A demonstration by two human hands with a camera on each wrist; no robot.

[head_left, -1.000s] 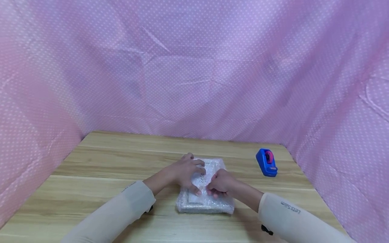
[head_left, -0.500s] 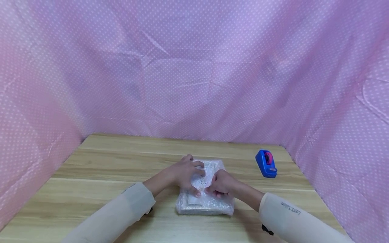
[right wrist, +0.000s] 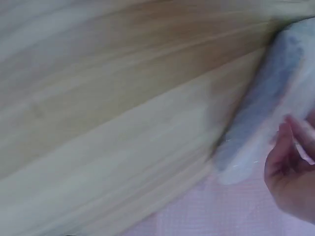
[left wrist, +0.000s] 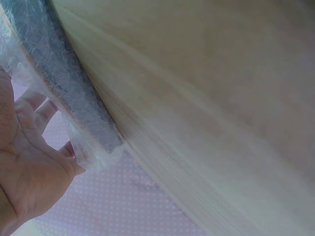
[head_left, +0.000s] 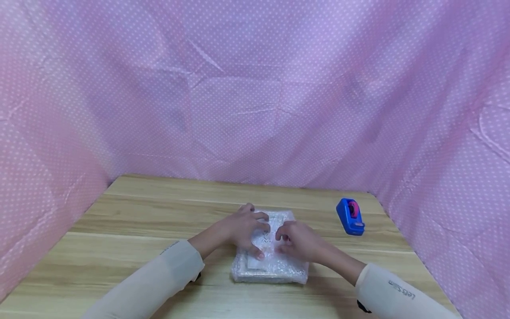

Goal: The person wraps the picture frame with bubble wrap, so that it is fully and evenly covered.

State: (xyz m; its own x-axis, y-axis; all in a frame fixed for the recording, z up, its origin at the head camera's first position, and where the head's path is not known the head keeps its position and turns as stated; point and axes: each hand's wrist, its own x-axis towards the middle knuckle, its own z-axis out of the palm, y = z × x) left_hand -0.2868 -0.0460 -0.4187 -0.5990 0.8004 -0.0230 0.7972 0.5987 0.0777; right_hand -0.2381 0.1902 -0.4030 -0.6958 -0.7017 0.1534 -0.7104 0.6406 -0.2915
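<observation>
A flat rectangular package in clear bubble wrap [head_left: 275, 268] lies on the table, with pale printed paper or a frame showing through its top. My left hand [head_left: 243, 228] rests on its left side, fingers spread and a little bent, thumb toward the near part. In the left wrist view the left palm [left wrist: 37, 172] arches beside the wrapped edge [left wrist: 74, 78]. Over the right half of the package is my right hand [head_left: 300, 241], its fingers loosely bent and nothing seen between them. The right wrist view is blurred; there the right hand [right wrist: 293, 172] shows close to the wrap [right wrist: 266, 98].
A blue tape dispenser [head_left: 350, 217] with a pink roll stands at the right of the wooden table [head_left: 159, 212]. Pink dotted cloth [head_left: 247, 110] hangs behind and along both sides.
My right hand has loosened from its curled pose, its thumb and fingers now parted, and its forearm has shifted slightly right. The left hand and the package have stayed put.
</observation>
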